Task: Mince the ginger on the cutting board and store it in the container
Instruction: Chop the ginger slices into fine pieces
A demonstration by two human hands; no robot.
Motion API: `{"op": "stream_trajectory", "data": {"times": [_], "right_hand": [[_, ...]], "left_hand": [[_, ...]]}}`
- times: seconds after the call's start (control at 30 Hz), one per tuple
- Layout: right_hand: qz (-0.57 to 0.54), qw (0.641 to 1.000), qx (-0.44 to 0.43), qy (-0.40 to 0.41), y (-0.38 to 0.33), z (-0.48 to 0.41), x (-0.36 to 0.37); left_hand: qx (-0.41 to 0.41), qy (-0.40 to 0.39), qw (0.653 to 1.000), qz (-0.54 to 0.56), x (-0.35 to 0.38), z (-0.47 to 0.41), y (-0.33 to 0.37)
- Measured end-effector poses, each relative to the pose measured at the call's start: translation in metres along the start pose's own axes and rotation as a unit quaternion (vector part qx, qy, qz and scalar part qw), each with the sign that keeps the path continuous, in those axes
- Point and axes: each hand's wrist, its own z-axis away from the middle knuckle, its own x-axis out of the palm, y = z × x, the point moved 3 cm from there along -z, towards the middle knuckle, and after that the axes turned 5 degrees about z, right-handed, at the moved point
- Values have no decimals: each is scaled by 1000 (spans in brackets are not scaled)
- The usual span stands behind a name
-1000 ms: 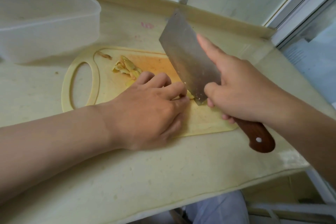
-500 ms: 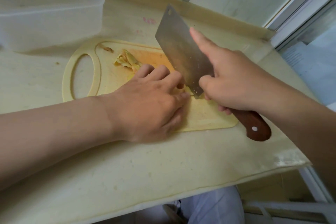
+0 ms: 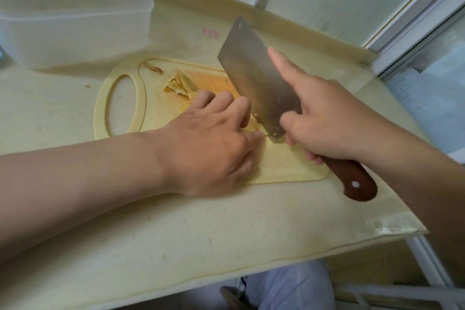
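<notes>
Left hand [image 3: 214, 143]: palm down, fingers curled, pinning ginger [image 3: 261, 130].
Right hand [image 3: 332, 123]: grips cleaver [image 3: 256, 78] handle, forefinger straight along blade.

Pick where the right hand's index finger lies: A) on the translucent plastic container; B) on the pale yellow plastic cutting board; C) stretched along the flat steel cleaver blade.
C: the right hand grips the brown wooden handle, index finger straight along the steel cleaver blade.

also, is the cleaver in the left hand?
No, the right hand grips the cleaver by its handle, while the left hand pins ginger on the board.
</notes>
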Motion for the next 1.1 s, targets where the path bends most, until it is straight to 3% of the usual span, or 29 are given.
{"op": "stream_trajectory", "data": {"times": [0.17, 0.47, 0.73, 0.83, 1.1], "right_hand": [[-42, 997, 13, 62, 10, 21, 8], [-11, 1000, 10, -21, 6, 12, 0], [-53, 997, 8, 51, 8, 20, 7], [-73, 996, 28, 47, 10, 34, 9], [-7, 1000, 1, -12, 0, -1, 0]], "left_hand": [[-1, -1, 1000, -3, -1, 1, -1], [-5, -4, 1000, -1, 1, 0, -1], [-10, -14, 1000, -2, -2, 1, 0], [-9, -10, 1000, -6, -3, 1, 0], [-7, -12, 1000, -14, -2, 0, 0]]}}
